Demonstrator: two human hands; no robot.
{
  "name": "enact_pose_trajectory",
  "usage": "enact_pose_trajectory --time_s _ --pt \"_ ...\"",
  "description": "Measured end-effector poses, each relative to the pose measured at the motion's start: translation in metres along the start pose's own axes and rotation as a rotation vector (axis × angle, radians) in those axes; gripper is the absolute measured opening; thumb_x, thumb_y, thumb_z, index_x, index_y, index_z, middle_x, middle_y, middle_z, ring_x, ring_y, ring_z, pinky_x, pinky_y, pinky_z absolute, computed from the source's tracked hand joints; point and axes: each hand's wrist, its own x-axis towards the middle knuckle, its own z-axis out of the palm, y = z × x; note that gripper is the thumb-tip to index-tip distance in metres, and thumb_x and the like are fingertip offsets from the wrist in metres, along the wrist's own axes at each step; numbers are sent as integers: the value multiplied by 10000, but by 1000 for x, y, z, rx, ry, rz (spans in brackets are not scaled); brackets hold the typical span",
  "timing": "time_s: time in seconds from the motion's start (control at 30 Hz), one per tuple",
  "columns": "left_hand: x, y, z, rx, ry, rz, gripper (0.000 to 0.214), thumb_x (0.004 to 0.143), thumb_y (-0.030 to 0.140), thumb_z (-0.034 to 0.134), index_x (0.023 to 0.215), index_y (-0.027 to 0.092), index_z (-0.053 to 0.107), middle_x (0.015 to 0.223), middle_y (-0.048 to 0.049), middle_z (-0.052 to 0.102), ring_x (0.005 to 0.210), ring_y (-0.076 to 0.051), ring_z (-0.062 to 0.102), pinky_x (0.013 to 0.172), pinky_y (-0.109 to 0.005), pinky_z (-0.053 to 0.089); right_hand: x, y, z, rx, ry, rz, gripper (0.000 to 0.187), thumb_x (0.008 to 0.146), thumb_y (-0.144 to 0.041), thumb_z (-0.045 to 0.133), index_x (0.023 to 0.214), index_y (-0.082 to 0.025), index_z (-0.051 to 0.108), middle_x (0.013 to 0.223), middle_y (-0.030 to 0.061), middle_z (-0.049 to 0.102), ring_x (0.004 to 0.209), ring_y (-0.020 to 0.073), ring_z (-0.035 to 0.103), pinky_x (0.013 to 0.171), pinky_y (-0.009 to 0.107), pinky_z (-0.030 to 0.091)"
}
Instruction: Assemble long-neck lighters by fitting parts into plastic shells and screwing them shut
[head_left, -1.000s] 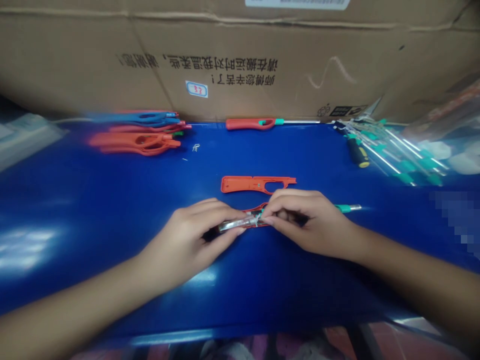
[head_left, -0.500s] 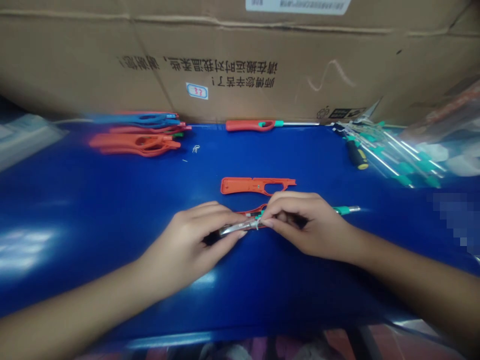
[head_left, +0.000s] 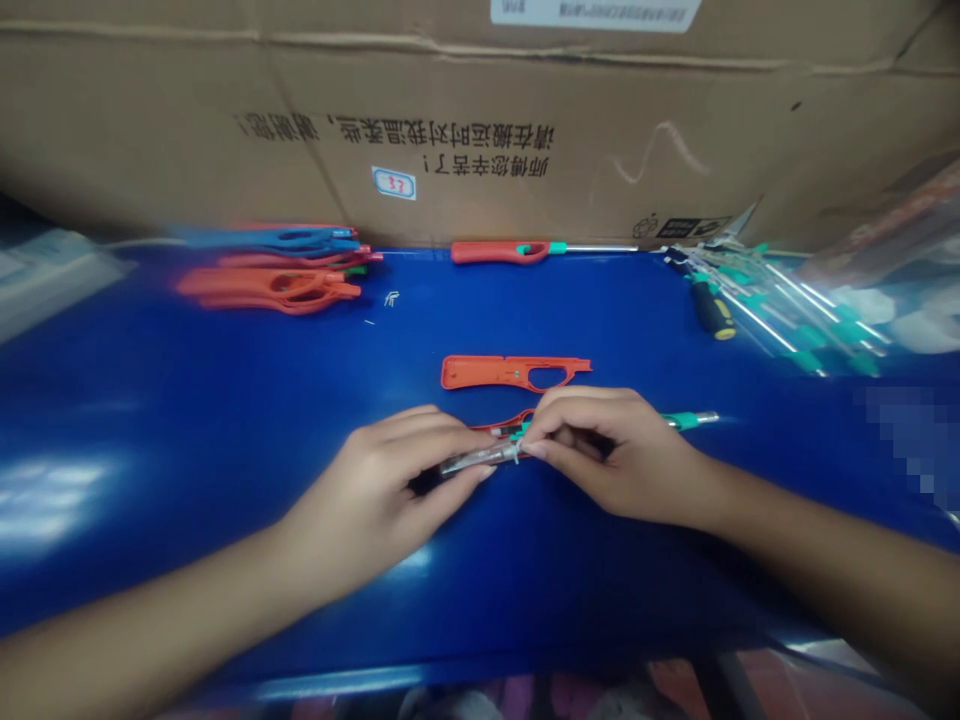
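Note:
My left hand (head_left: pixel 394 470) is closed round a clear lighter fuel tank (head_left: pixel 478 458), with its thumb and fingertips along the tube's sides. At the tank's right end, my right hand (head_left: pixel 611 450) pinches a small white fitting (head_left: pixel 517 450); its fingertips hide part of it. Just behind the tank lies an orange lighter half-shell (head_left: pixel 517 418) with green parts in it, mostly covered by my hands. A green-collared metal nozzle (head_left: pixel 694 419) sticks out past my right hand. Further back, another orange half-shell (head_left: pixel 480 372) rests with its hollow side up.
Red, orange and blue lighter shells (head_left: pixel 277 285) are piled at the back left, near small white bits (head_left: pixel 391 298). An assembled red lighter (head_left: pixel 499 252) lies against a cardboard box (head_left: pixel 337 90). At the right are metal rods with green parts (head_left: pixel 810 320) and a black-yellow screwdriver (head_left: pixel 712 310).
Both hands keep nearly the same place and grip. The tank has turned slightly in my left hand's fingers, and the nozzle has shifted a touch to the left.

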Motion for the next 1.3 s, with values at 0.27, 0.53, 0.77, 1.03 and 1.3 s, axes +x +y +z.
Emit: enact_pose_trajectory --time_s 0.27,0.53,0.77,1.03,1.3 --pt "-1 2 1 -18 30 -8 227 912 154 703 1132 187 748 1016 -44 784 881 -145 720 771 -240 587 1 1 1 -6 17 7 123 948 -182 609 876 -146 702 797 33 666 551 60 464 487 202 379" --pt "2 0 -2 76 74 -52 221 922 236 705 1125 169 761 991 -67 786 812 -159 725 732 -261 588 1 3 -1 -47 54 -7 72 935 -167 622 913 -172 691 792 8 622 574 62 499 496 202 394" --pt "2 -1 -4 52 27 -23 209 932 200 687 1122 166 767 966 -65 775 842 -157 715 751 -259 579 -1 3 -2 -33 61 -25 89 947 -166 607 916 -173 690 859 35 669 625 77 541 538 218 427" --pt "4 0 -1 -25 61 -63 205 909 180 711 1100 175 785 939 -45 778 798 -133 712 703 -232 565 0 0 1 32 71 13 92 938 -153 616 883 -161 689 800 13 647 591 66 493 519 211 387" --pt "3 5 3 -90 87 -149 192 897 187 728 1073 206 802 938 -25 790 768 -118 723 691 -207 563 2 0 2 23 79 17 97 923 -136 619 852 -142 685 772 11 642 569 57 480 505 198 385"
